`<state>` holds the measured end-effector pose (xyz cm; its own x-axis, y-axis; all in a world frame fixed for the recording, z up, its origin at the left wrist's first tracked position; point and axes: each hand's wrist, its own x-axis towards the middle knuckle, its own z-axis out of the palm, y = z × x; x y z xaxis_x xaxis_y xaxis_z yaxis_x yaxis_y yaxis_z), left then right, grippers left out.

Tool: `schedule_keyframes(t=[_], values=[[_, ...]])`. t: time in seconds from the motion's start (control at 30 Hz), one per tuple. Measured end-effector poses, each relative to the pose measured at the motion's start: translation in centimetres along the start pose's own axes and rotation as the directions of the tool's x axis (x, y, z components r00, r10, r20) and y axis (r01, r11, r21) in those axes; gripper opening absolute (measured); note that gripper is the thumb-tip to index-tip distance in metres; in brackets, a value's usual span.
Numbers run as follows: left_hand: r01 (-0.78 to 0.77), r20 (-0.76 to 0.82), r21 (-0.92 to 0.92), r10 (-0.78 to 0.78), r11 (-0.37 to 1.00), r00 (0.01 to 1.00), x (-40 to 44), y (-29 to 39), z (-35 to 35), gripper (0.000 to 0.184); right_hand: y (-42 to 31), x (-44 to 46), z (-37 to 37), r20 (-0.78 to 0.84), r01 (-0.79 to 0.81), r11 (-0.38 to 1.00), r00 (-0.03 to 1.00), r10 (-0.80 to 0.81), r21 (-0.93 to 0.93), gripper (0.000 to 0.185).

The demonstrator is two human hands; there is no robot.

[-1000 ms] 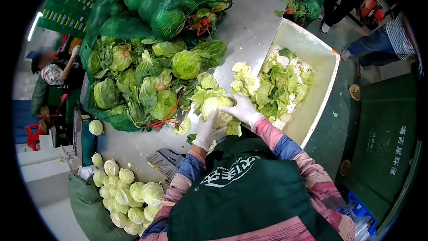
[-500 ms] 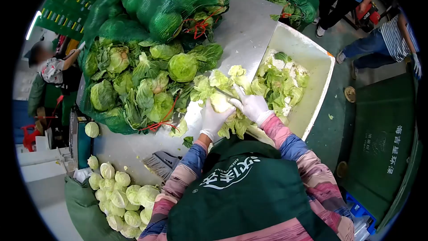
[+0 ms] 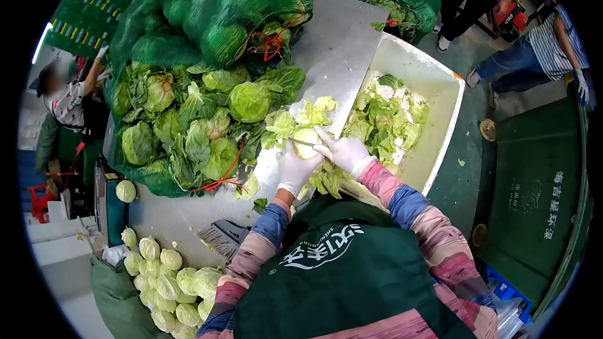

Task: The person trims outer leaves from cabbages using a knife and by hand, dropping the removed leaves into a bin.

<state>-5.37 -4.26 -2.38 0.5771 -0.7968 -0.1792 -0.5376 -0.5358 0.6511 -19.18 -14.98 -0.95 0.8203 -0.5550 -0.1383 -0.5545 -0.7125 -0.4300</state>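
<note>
Cupping cabbage (image 3: 307, 136) in curled left hand (image 3: 298, 169), right hand (image 3: 347, 154) closed on knife (image 3: 301, 142); trimmed heads (image 3: 168, 287) piled, leafy heads (image 3: 250, 102) untrimmed.

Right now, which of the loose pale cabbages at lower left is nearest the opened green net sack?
The single cabbage just beside that sack; the others all lie farther down, most heaped together.

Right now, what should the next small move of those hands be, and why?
Probably shift the left hand's fingers back slightly before any cut: the knife in the right hand lies across the cabbage, its tip close to those fingers.
</note>
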Motion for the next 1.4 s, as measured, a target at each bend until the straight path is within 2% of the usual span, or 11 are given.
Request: schedule_keyframes(t=[0.23, 0.3, 0.37, 0.43, 0.57, 0.7, 0.77, 1.07, 1.13, 1.37, 1.4], values=[[-0.143, -0.133, 0.191, 0.169, 0.971, 0.977, -0.2, 0.6, 0.7, 0.092, 0.1, 0.2, 1.0, -0.095, -0.127, 0.992, 0.987, 0.126, -0.004, 0.052], [-0.348, -0.069, 0.323, 0.389, 0.880, 0.919, -1.9, 2.0, 0.0, 0.098, 2.6, 2.5, 2.4, -0.087, -0.377, 0.724, 0.854, 0.513, 0.577, 0.056], [-0.353, -0.034, 0.340, 0.387, 0.872, 0.921, -2.8, 1.7, -0.5, 0.099, 3.9, 3.4, 0.8, 0.139, -0.578, 0.638, 0.786, 0.602, 0.509, 0.064], [-0.130, 0.079, -0.069, 0.135, 0.989, 0.988, -2.5, 1.2, -2.5, 0.096, 5.3, 2.9, 1.6, 0.128, -0.556, 0.714, 0.818, 0.561, 0.424, 0.061], [-0.227, 0.035, -0.039, 0.228, 0.973, 0.973, -3.3, -3.5, -3.3, 0.101, 6.8, 0.8, 4.5, 0.087, -0.555, 0.636, 0.785, 0.613, 0.536, 0.057], [-0.250, 0.099, -0.068, 0.256, 0.966, 0.962, -3.3, -3.3, -2.8, 0.103, -0.5, -0.3, 0.0, -0.139, -0.089, 0.802, 0.968, 0.210, 0.590, 0.093], [-0.318, 0.095, -0.006, 0.317, 0.948, 0.944, -3.6, -2.2, -2.9, 0.102, -2.5, 0.5, -0.6, 0.013, -0.165, 0.947, 0.986, 0.168, 0.276, 0.089], [-0.391, 0.180, -0.089, 0.401, 0.916, 0.898, -5.2, -3.2, -3.9, 0.100, 3.3, 3.5, 5.2, 0.154, -0.331, 0.827, 0.944, 0.292, 0.454, 0.053], [-0.145, 0.171, -0.408, 0.232, 0.901, 0.958, -5.5, -4.9, -3.6, 0.102, 3.2, 3.1, 5.7, 0.212, -0.397, 0.812, 0.917, 0.337, 0.427, 0.059], [-0.238, 0.218, -0.321, 0.316, 0.917, 0.923, -4.9, -5.7, -5.8, 0.097, -3.6, 0.9, 2.7, 0.107, -0.283, 0.778, 0.957, 0.271, 0.562, 0.068], [0.060, 0.259, -0.510, 0.087, 0.858, 0.962, -5.0, -4.4, -5.9, 0.095, -4.8, 0.8, 2.3, 0.098, -0.282, 0.790, 0.957, 0.274, 0.545, 0.066]])
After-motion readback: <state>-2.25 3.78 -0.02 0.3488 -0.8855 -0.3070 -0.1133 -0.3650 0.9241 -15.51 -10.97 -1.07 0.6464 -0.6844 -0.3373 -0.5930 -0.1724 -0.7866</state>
